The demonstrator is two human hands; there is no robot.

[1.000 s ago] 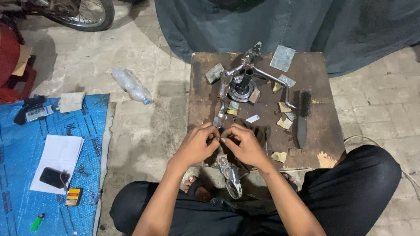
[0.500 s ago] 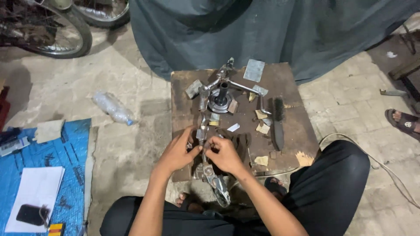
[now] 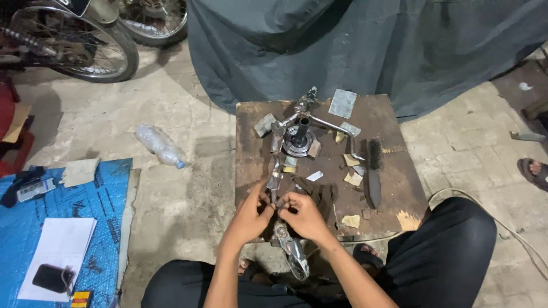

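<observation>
Low wooden table (image 3: pixel 399 188), both hands (image 3: pixel 279 214) pinched on metal lever (image 3: pixel 282 228), long axis toward the person.

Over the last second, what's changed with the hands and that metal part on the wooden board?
Little in the work itself. Both hands, left hand and right hand, keep their grip close together on the long silvery metal assembly at the near edge of the dark wooden board. Only the view shifted: the board sits farther right, and the bicycle wheel shows more. The black wire brush and clear plastic bottle lie as before.
</observation>
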